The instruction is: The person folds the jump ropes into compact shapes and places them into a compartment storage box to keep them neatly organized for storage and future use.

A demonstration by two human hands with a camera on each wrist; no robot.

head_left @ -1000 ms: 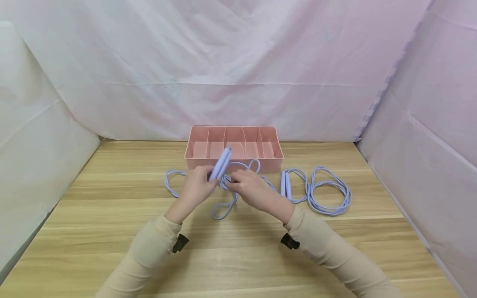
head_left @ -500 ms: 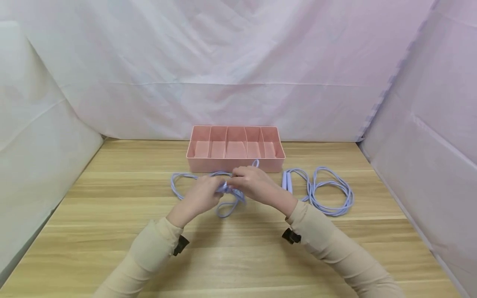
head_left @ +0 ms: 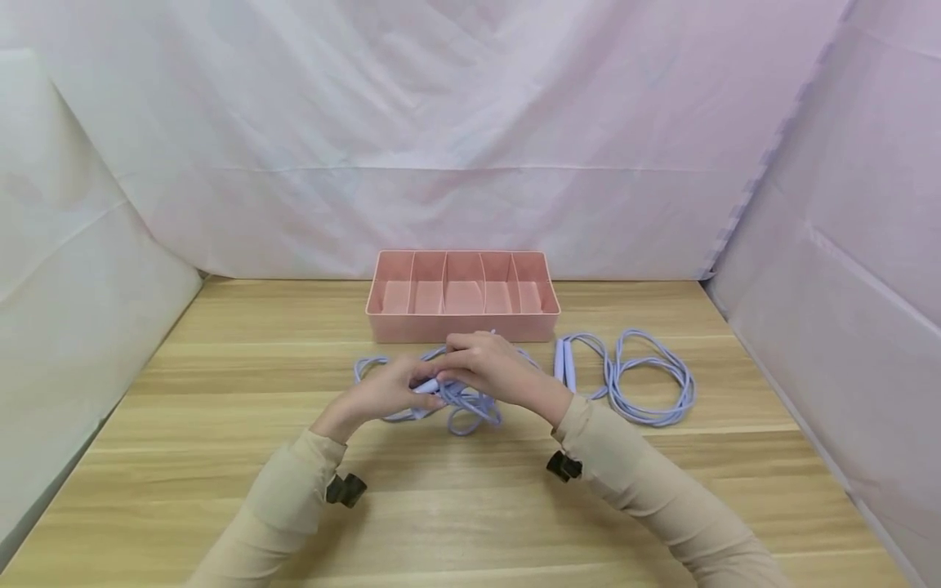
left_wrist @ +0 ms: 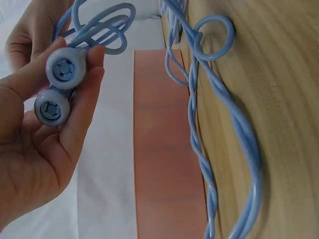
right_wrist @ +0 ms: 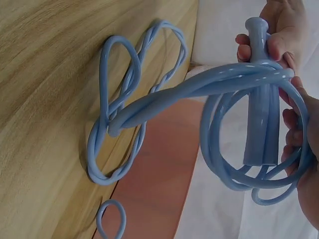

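Your left hand [head_left: 378,394] has both handles [left_wrist: 66,69] of this blue jump rope [head_left: 470,400] in its grasp, and right alongside, your right hand [head_left: 494,367] grips looped cord crossing them! Loose cord trails on the wooden table [head_left: 456,514], before the pink five-compartment organizer [head_left: 463,328]. Farther right, a second jump rope [head_left: 610,378] lies coiled, handles side by side.

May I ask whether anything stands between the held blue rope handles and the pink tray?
Yes: loose rope lies on the table in front of the tray, and the right grip seems partly in the way.
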